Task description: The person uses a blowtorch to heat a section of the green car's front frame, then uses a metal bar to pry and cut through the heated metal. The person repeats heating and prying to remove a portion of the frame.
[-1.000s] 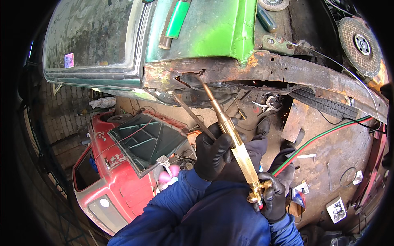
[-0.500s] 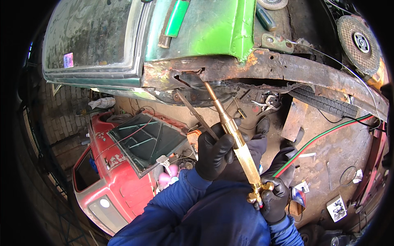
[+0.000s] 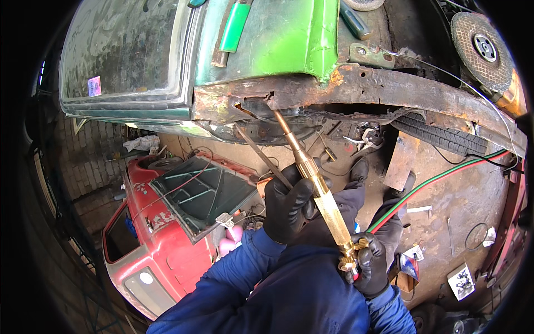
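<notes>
The left hand (image 3: 285, 207), gloved in black, gripped a flat metal strip (image 3: 260, 151) and held the front of a brass gas torch (image 3: 329, 210); the right hand (image 3: 374, 268) was closed around its rear, beside the valve knobs (image 3: 348, 261). Beyond both hands, the torch's tip stood by a torn hole (image 3: 255, 108) in a rusted body rail (image 3: 400, 86); whether they touched could not be told. Farther off, the engine bay (image 3: 374, 43) held a dark cylinder (image 3: 355, 21). Just right of the right hand was a cardboard box (image 3: 405, 283), its contents unclear. Open air separated the left hand from the rail's edge; rightward, green and red hoses (image 3: 424, 191) curved above a floor (image 3: 434, 236) with a wire loop (image 3: 468, 245).
</notes>
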{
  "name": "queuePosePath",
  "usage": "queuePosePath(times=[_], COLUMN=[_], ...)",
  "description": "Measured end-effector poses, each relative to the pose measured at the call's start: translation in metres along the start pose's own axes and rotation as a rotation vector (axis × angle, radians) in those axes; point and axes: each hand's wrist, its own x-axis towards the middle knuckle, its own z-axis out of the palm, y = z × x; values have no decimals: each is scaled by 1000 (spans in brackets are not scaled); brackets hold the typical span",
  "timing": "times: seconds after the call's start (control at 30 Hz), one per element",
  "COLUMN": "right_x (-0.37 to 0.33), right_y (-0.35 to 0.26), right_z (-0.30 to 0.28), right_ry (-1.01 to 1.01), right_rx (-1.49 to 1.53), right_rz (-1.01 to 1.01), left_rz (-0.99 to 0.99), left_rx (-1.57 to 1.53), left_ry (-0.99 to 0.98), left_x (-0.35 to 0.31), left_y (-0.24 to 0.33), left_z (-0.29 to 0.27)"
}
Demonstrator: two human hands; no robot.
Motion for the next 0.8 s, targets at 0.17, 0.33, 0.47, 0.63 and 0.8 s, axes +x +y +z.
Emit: queuePosePath(times=[0.17, 0.33, 0.47, 0.63, 0.8], right_x=[-2, -5, -9, -14, -16], right_y=[-3, -9, -13, -17, -22], right_z=[2, 4, 6, 10, 13], right_ry=[15, 27, 38, 72, 87], right_rx=[-39, -102, -131, -169, -162], right_rz=[-27, -51, -66, -90, -81], left_rz=[-10, 14, 18, 25, 28], left_rx=[-25, -41, -80, -87, -58], left_ry=[-45, -49, -53, -79, -68], left_x=[1, 2, 3, 1, 1], left_y=[0, -3, -3, -1, -1], left_z=[-2, 0, 1, -1, -2])
